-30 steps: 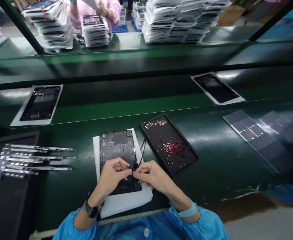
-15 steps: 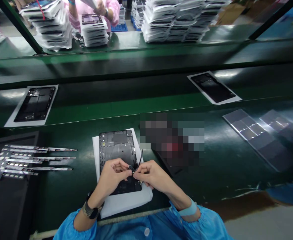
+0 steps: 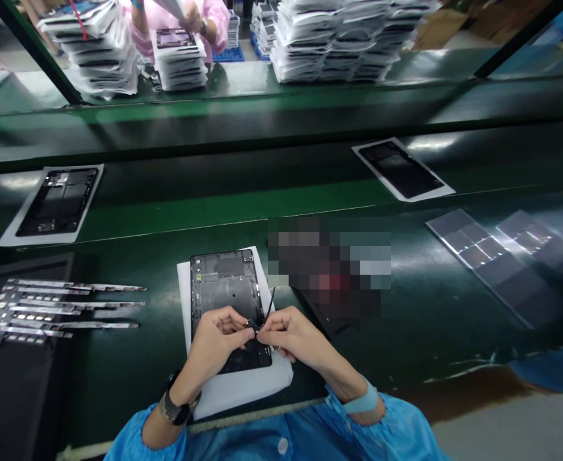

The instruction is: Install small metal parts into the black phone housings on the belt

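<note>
A black tablet housing (image 3: 228, 288) lies on a white sheet (image 3: 243, 387) in front of me, its inner side up. Over its lower half, my left hand (image 3: 221, 336) is closed, pinching a small black part (image 3: 251, 325) between thumb and forefinger. My right hand (image 3: 291, 336) meets it from the other side, its thumb and fingertips closed at the same part. A thin black strip or stick (image 3: 271, 304) rises from the right fingertips; whether it belongs to the part, I cannot tell. The fingers hide most of the small part.
Narrow component strips (image 3: 80, 307) lie on a black tray (image 3: 22, 397) at left. Clear plastic sheets (image 3: 490, 262) are at right, a pixelated area beside the housing. Two more housings, one left (image 3: 58, 200), one right (image 3: 401, 168), rest beyond. Behind, a co-worker in pink (image 3: 218, 29) stands among stacks (image 3: 329, 41).
Both housings beyond my work area have shifted slightly to the left. My hands stay almost in place, still pinching the small black part.
</note>
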Demonstrator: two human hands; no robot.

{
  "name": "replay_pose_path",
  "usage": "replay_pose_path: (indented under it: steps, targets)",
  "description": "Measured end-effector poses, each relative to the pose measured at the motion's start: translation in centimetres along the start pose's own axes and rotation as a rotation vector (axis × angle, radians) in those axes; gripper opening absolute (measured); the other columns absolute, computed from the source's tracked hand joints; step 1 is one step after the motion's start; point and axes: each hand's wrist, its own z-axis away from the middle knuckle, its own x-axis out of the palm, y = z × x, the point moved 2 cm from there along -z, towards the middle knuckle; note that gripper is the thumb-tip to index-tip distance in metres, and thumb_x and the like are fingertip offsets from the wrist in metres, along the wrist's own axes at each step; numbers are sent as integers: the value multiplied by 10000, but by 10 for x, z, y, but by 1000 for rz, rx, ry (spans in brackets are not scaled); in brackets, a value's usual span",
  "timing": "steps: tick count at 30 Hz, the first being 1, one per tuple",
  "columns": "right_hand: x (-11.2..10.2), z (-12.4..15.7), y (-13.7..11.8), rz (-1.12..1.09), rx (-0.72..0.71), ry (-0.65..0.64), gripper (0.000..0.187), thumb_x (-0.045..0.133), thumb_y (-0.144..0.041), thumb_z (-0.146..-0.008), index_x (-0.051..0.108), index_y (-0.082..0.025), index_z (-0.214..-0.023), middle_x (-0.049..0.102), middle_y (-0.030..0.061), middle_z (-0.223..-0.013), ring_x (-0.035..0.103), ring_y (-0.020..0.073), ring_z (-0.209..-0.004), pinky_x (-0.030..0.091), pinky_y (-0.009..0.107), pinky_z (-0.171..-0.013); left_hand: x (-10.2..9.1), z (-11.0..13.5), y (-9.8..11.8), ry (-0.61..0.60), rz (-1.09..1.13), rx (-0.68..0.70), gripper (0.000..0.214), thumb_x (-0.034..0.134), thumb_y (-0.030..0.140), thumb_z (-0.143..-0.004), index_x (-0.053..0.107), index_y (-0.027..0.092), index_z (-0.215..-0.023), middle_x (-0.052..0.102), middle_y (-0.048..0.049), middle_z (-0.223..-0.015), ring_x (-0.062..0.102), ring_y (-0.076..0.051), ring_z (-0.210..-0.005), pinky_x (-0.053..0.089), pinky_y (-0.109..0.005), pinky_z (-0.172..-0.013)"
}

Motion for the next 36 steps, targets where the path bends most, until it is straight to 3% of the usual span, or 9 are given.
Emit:
replay_pose_path:
  steps: [15,36]
  targets:
    - [0,-2,1,-2,-15,-27,188,700,-295,-687,618,-159,-586,479,-71,-391,371,56,-324,269,171,-321,-2,2,-5,24,-51,46,202,828,229,-584,643,160,-627,708,-24,-647,659,-151,-605,509,-229,-587]
    - [-2,1,4,6,-19,-40,227,723,-352,-716,662,-147,-640,497,-59,-393,408,72,-324,319,175,-314,3,3,-7,77,-10,2,192,802,232,-544,638,150,-603,683,-16,-577,638,-139,-551,507,-216,-544]
